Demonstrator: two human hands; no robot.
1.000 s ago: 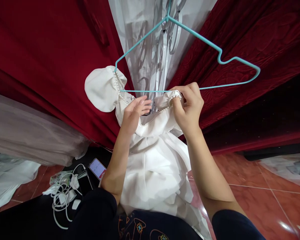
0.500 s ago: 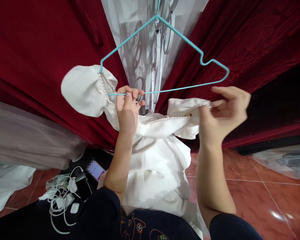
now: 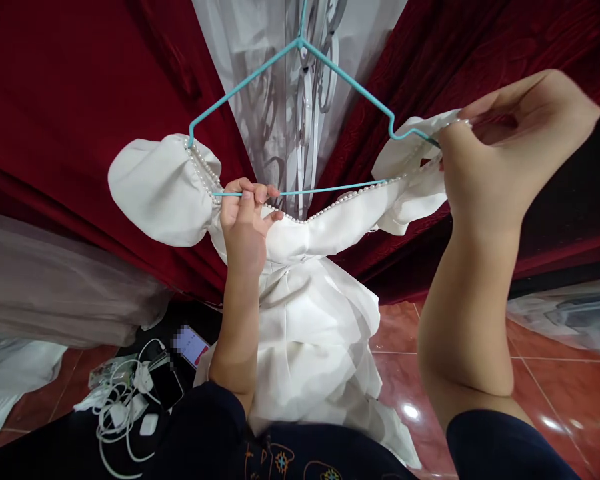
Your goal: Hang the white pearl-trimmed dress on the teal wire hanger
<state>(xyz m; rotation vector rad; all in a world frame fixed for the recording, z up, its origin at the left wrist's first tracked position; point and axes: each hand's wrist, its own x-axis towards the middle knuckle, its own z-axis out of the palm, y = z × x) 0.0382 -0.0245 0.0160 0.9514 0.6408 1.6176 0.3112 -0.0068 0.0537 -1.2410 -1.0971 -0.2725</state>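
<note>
A white dress [image 3: 310, 313] with a pearl-trimmed neckline and puffed sleeves hangs on a turquoise wire hanger [image 3: 260, 73]. Its left puffed sleeve [image 3: 155, 190] sits over the hanger's left end. My left hand [image 3: 245, 223] is closed round the hanger's bottom bar, just right of that sleeve. My right hand [image 3: 505, 157] is raised at the hanger's right end, pinching the pearl edge of the right sleeve [image 3: 410, 177] and stretching it over the wire there.
Dark red curtains [image 3: 70, 100] hang on both sides of a sheer white curtain [image 3: 280, 40]. On the red tiled floor [image 3: 530, 393] at lower left lie a phone [image 3: 190, 347], white cables and chargers [image 3: 125, 400]. Pale fabric [image 3: 55, 287] lies at the left.
My left hand went from the neckline to gripping the hanger's bottom bar. My right hand carried the right sleeve rightward and upward onto the hanger's right end, stretching the neckline.
</note>
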